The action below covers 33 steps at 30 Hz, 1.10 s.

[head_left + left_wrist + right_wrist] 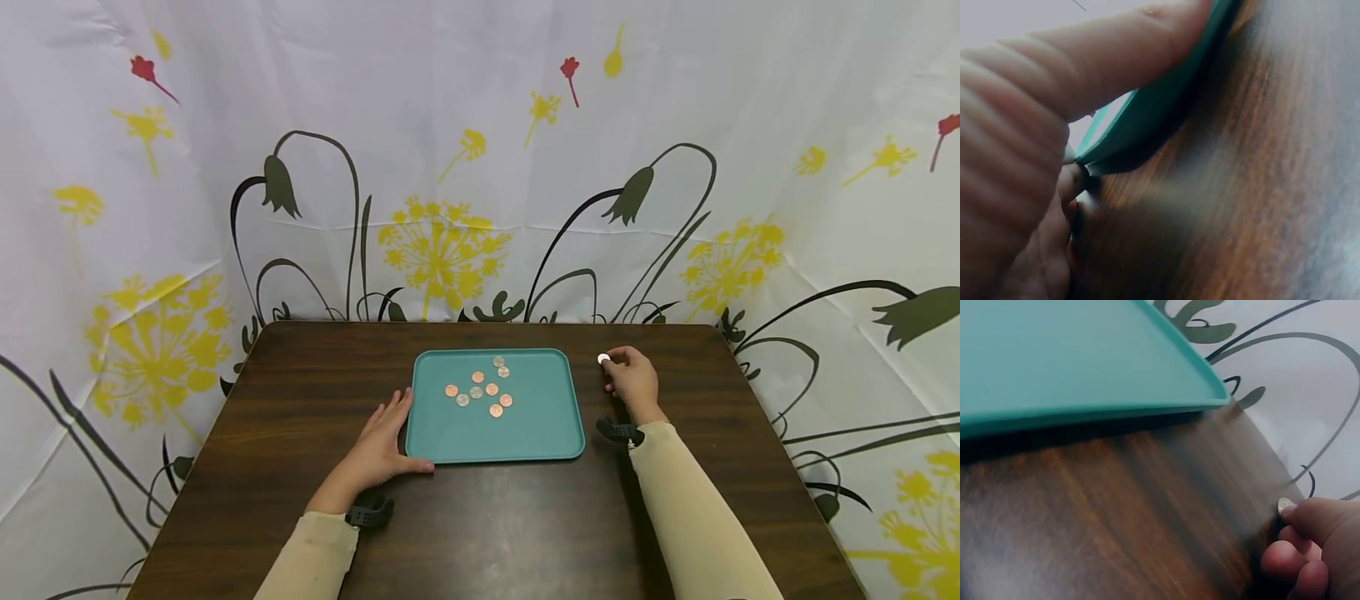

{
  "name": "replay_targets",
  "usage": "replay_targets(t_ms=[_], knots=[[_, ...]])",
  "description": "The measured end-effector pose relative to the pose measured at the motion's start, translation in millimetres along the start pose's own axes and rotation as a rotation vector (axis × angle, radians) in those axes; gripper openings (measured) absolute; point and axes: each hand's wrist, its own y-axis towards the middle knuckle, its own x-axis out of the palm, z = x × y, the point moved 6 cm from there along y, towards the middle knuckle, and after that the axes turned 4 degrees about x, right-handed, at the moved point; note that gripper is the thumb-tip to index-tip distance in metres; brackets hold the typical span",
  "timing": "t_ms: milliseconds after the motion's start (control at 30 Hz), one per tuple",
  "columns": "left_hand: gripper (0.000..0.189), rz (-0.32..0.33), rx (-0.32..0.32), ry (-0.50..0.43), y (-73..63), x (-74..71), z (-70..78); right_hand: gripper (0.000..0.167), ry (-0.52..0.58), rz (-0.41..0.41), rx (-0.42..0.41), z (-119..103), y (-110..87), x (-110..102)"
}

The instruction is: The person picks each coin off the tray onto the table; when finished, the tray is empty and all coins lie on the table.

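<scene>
A teal tray (487, 442) lies on the dark wooden table, with several copper and silver coins (491, 389) scattered over its middle and far part. My left hand (386, 437) rests at the tray's near left corner, fingers stretched along the left side and thumb along the front edge. In the left wrist view the thumb (1116, 56) lies against the tray's rim (1147, 119). To the right of the tray, my right hand (633, 382) pinches a silver coin (603, 358) between thumb and finger. The same coin (1284, 505) shows at the fingertips in the right wrist view.
The wooden table (300, 367) reaches back to a white curtain (465, 100) printed with yellow, red and dark green flowers. Each wrist wears a black band, the right one (618, 431) close to the tray's right edge.
</scene>
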Motion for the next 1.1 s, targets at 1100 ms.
replay_targets(t_ms=[1100], knots=[[0.148, -0.011, -0.03, 0.0, 0.3, 0.3, -2.7, 0.026, -0.007, -0.45, -0.255, -57.1, -98.7, 117.0]])
